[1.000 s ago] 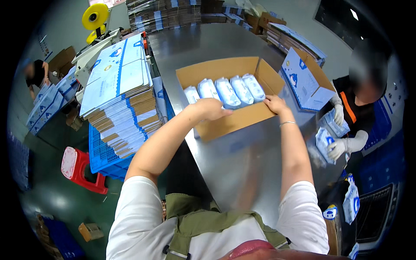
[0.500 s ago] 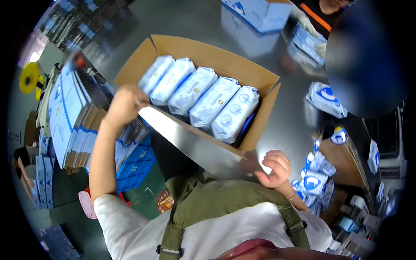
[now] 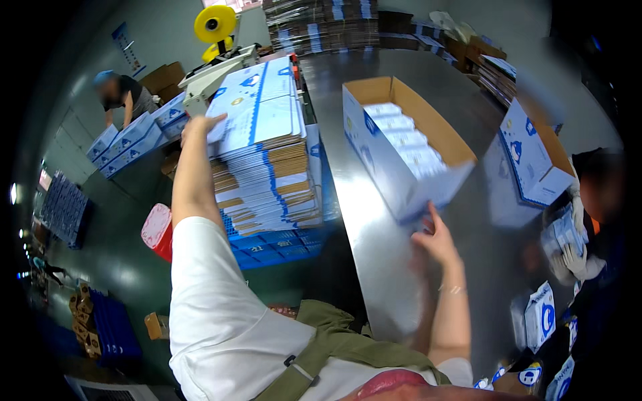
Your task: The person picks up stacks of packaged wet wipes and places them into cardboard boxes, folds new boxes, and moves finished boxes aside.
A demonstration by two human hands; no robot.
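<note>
An upright carton (image 3: 374, 160), blue-white outside and brown inside, stands on the metal table with its top uncovered. Inside is a row of several white soft packs (image 3: 404, 139). My right hand (image 3: 438, 240) is at the carton's near corner, fingers spread, with one fingertip at or against its wall. My left arm stretches out to a tall stack of flattened blue-white cartons (image 3: 257, 107). There my left hand (image 3: 199, 127) is at the stack's left edge, its thumb stretched over the top sheet. The other fingers are mostly hidden.
The stack rests on a blue plastic crate (image 3: 281, 248) beside the metal table (image 3: 374, 281). Across the table, a co-worker's gloved hands (image 3: 575, 260) hold packs near another carton (image 3: 535, 157). Loose packs (image 3: 540, 317) lie at the right. Yellow tape rolls (image 3: 215, 25) stand behind the stack.
My view has swung left. My left hand has left the filled carton for the flattened stack. My right hand has come up to the carton's corner, its fingers spreading.
</note>
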